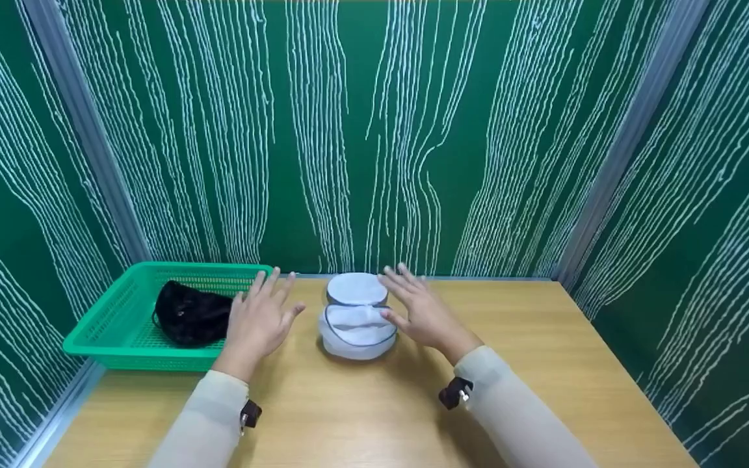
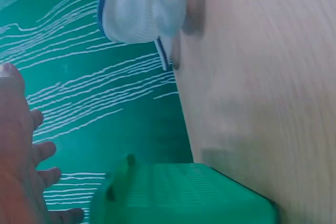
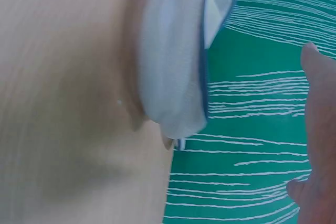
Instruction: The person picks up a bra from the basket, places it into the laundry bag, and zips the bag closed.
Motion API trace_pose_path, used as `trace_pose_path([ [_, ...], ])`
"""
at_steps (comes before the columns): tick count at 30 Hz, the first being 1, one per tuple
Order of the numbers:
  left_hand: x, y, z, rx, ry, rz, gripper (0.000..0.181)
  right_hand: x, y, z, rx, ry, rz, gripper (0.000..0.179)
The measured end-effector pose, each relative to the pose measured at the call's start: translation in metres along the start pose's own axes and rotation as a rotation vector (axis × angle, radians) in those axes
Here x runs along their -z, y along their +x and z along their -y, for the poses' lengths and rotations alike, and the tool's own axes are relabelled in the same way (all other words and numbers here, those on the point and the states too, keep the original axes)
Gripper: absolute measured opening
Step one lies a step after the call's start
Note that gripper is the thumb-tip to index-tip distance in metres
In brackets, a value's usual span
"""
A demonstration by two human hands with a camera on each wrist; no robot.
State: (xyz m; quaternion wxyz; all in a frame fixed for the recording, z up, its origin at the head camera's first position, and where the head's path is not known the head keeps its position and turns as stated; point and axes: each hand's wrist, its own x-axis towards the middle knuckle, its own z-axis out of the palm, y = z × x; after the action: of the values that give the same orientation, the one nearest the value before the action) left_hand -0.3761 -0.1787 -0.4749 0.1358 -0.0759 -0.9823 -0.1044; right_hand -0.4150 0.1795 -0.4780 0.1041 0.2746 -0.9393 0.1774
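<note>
A white mesh laundry bag (image 1: 357, 331) with dark edging stands on the table, its round lid (image 1: 356, 288) folded back toward the wall. To its right is my right hand (image 1: 428, 316), fingers spread, with the thumb overlapping the bag's edge in the head view; whether it touches cannot be told. My left hand (image 1: 260, 325), also spread and holding nothing, is raised between the bag and the green basket (image 1: 153, 359). From the right wrist, the bag's side (image 3: 170, 61) appears apart from the hand (image 3: 321, 145). The left wrist view catches the bag (image 2: 144, 9) too.
Inside the basket, at the table's left, lies a soft black fabric item (image 1: 189, 315), partly hidden by my left hand. Green walls (image 1: 387, 130) with white wavy lines enclose the wooden table (image 1: 361, 416) at the back and sides.
</note>
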Motion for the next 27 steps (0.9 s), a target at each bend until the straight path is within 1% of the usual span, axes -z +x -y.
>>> trace_pose_path([
  [2, -0.004, 0.0, 0.003, 0.022, -0.009, 0.016, 0.079, -0.007, -0.003, 0.0, 0.022, 0.036, 0.015, 0.074],
  [4, -0.008, 0.0, 0.006, 0.046, -0.007, 0.039, 0.076, -0.015, -0.007, 0.001, 0.015, 0.07, 0.041, 0.073],
  [9, -0.018, 0.0, 0.014, 0.093, 0.015, 0.081, 0.07, -0.032, -0.01, 0.001, 0.04, 0.086, 0.099, 0.068],
  [12, -0.019, 0.002, 0.017, 0.105, 0.015, 0.07, 0.065, -0.038, -0.008, 0.0, 0.092, 0.074, 0.109, 0.065],
  [14, -0.02, 0.003, 0.019, 0.115, 0.004, 0.059, 0.061, -0.041, -0.008, 0.001, 0.104, 0.077, 0.122, 0.064],
  [18, -0.022, 0.003, 0.02, 0.131, -0.023, 0.03, 0.05, -0.05, -0.01, 0.001, 0.089, 0.08, 0.179, 0.059],
  [21, -0.022, 0.002, 0.021, 0.136, -0.038, 0.019, 0.046, -0.056, -0.009, 0.003, 0.084, 0.06, 0.21, 0.055],
  [24, -0.022, 0.002, 0.022, 0.148, -0.056, 0.021, 0.046, -0.06, -0.008, 0.004, 0.096, 0.037, 0.225, 0.053],
  [27, -0.021, 0.002, 0.023, 0.167, -0.08, 0.038, 0.047, -0.065, -0.007, 0.005, 0.111, 0.029, 0.249, 0.049],
])
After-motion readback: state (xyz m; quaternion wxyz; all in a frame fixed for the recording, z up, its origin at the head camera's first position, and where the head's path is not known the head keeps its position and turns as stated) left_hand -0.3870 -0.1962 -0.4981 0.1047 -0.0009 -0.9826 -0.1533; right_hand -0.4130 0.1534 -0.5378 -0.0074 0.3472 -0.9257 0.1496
